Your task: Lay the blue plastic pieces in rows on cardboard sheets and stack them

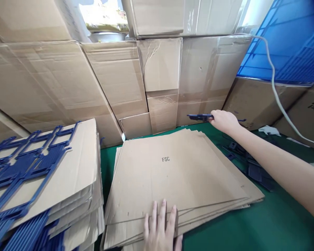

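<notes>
My left hand (161, 228) lies with fingers stretched out on the near edge of a stack of flat cardboard sheets (183, 174), the top one printed "FSC". Beyond the stack's far right corner, my right hand (223, 120) is closed around a dark blue plastic piece (199, 118). That piece sticks out to the left of the fist, and a thin tip shows on its right; the rest is hidden by the fingers. Below my right forearm, several similar dark plastic pieces (255, 170) lie in a loose heap on the green table surface (225, 230).
On the left stands another stack of cardboard sheets (81, 167) with blue plastic frames (39, 164) on and between its layers. Large cardboard boxes (115, 80) form a wall behind. A blue crate (285, 45) and a white cable (273, 80) are at the upper right.
</notes>
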Demonstrator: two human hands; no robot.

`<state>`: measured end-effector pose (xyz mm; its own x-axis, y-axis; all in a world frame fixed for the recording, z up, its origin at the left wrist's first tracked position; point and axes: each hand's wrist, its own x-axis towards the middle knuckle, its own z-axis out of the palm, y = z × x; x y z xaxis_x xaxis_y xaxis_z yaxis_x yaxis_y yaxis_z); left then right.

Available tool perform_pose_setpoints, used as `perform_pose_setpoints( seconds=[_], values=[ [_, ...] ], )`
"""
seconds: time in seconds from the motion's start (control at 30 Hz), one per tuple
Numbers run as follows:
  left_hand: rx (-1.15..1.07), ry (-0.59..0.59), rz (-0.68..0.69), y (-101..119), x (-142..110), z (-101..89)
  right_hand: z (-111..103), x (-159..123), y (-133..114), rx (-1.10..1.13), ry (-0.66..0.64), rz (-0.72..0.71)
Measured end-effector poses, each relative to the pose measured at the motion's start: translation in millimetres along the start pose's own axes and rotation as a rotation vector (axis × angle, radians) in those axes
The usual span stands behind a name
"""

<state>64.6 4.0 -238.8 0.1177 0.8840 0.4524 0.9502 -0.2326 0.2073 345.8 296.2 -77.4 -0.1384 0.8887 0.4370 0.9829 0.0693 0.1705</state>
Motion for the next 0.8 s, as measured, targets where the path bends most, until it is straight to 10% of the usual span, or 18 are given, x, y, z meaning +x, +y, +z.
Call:
perform_pose_setpoints(
  seconds=[0.2,0.33,0.47,0.63,0.8],
  values=[
    [-0.955,-0.269,-0.248,-4.5,5.1,-28.2,-79.3,-94.5,-96.4,0.798,-0.322,0.02],
    [-1.739,-0.223,-0.493,-2.3,16.5,-35.1,-90.9,-173.6,-158.8,1.388,-0.799,-0.24],
    [-1.871,-0.222,-0.911,0.2,23.4,-41.2,-91.0,-216.8,-189.8,1.487,-0.804,-0.297],
    [-1.839,-0.205,-1.01,0.0,23.3,-42.2,-79.5,-199.5,-152.5,1.157,-0.776,-0.23],
    [-1.867,-0.373,-0.95,-3.5,25.5,-43.5,-22.5,-151.0,-19.4,0.414,-0.308,0.293]
  ],
)
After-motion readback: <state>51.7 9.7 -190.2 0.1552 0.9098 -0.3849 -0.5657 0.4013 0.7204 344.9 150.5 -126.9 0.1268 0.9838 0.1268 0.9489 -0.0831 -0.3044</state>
